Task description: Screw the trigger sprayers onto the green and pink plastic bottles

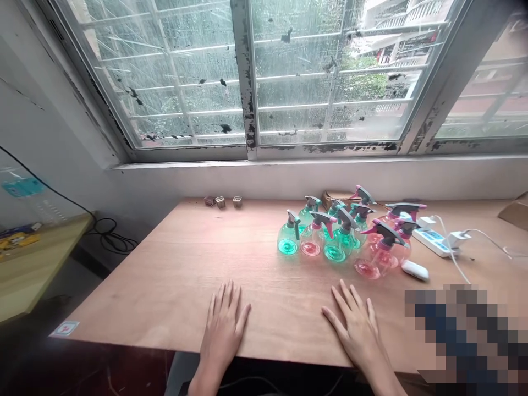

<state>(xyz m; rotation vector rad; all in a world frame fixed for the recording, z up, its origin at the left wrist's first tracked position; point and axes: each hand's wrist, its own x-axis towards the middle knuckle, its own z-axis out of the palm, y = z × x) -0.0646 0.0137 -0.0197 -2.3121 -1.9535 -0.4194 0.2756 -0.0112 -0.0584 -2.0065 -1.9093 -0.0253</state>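
Both hands lie palm down on the pale brown plywood table (pixel 173 269), close to its near edge, and neither holds anything. The left hand (pixel 225 324) is open and flat, its fingers straight and only slightly parted, pointing away from the body. The right hand (pixel 357 327) rests well apart from it, also open and flat, with the fingers spread a little wider and angled slightly towards the left. Ahead of the right hand, beyond its fingertips and not touching them, stands a huddle of clear plastic spray bottles (pixel 342 234) with grey and pink trigger heads, some tinted green and some pink. Nearest that hand is a pink-tinted spray bottle (pixel 373 263), ahead and slightly to its right. A green-tinted spray bottle (pixel 287 239) marks the huddle's left end, ahead of the gap between the two hands. Just right of the pink bottle lies a small white oval object (pixel 415 270), and beyond it a white power strip (pixel 433 243) with a white cable (pixel 457 261) looping off to the right. Far ahead of the left hand, by the table's back edge, sit three small square cups (pixel 225 202). Behind everything runs a grimy metal-framed window (pixel 247 71).
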